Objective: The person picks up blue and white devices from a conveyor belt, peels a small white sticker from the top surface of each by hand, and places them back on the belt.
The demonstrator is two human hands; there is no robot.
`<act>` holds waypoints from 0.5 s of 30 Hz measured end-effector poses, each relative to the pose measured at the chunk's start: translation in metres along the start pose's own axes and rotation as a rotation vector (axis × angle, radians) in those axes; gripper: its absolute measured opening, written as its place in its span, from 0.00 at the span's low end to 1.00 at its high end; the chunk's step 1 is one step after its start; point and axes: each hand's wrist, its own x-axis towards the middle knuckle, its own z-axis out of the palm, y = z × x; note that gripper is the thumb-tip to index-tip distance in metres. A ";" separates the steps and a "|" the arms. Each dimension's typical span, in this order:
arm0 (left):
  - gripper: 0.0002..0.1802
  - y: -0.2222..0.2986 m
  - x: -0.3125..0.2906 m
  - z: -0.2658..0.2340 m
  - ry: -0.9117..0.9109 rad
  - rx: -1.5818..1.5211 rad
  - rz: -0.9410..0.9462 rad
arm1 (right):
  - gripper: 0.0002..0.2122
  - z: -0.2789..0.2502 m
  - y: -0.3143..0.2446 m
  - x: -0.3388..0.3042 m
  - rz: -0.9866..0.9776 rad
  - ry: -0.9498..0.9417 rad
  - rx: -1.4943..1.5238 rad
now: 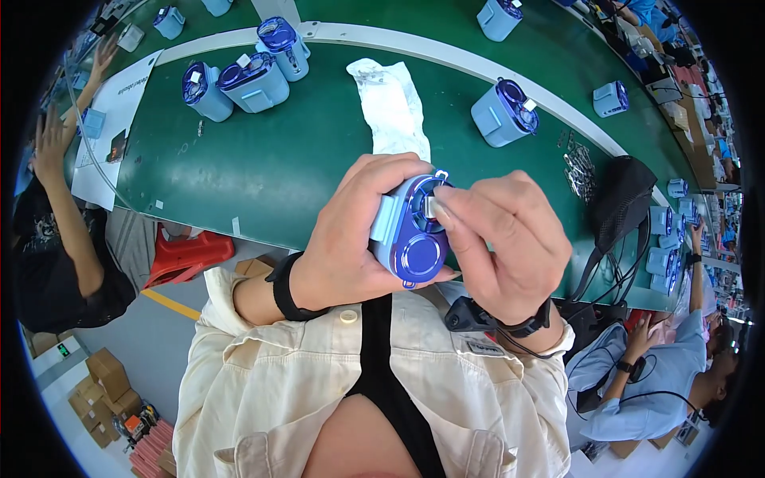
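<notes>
In front of my chest, my left hand [339, 239] is wrapped round a light-blue plastic container with a glossy dark-blue lid [420, 253], its lid turned up toward me. My right hand [514, 239] is closed over the far part of that lid. Thumb and index finger pinch a small whitish piece [431, 207] at the round recess there; its exact kind is too small to tell, and the fingers partly cover it. Beyond my hands a crumpled white sheet [390, 103] lies on the green table [279, 171].
Similar blue containers [253, 82] stand grouped at far left, and another container [506, 111] at far right. Small metal parts [580, 169] lie in a heap near a black bag [620, 199]. Co-workers sit at both sides. A red stool [187, 256] is at lower left.
</notes>
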 end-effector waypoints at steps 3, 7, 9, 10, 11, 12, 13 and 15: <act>0.46 0.002 0.000 -0.002 -0.006 -0.019 -0.002 | 0.09 -0.004 -0.001 -0.001 0.111 -0.013 0.109; 0.45 0.003 0.004 -0.001 -0.035 0.007 0.034 | 0.08 -0.007 0.002 0.001 0.297 -0.053 0.385; 0.44 0.002 0.006 -0.001 -0.051 0.023 0.052 | 0.06 -0.004 0.007 0.002 0.305 -0.078 0.470; 0.44 0.002 0.006 -0.001 -0.042 0.026 0.058 | 0.06 -0.002 0.008 0.000 0.310 -0.073 0.470; 0.44 0.001 0.006 -0.001 -0.032 0.028 0.064 | 0.07 0.001 0.010 -0.002 0.314 -0.044 0.524; 0.44 0.001 0.005 -0.001 -0.021 0.031 0.070 | 0.07 0.004 0.012 -0.005 0.317 -0.015 0.577; 0.44 0.001 0.005 0.000 -0.027 0.030 0.067 | 0.07 0.008 0.012 -0.007 0.320 0.015 0.631; 0.43 0.001 0.004 0.002 0.003 0.058 0.071 | 0.09 0.015 0.011 -0.009 0.348 0.059 0.693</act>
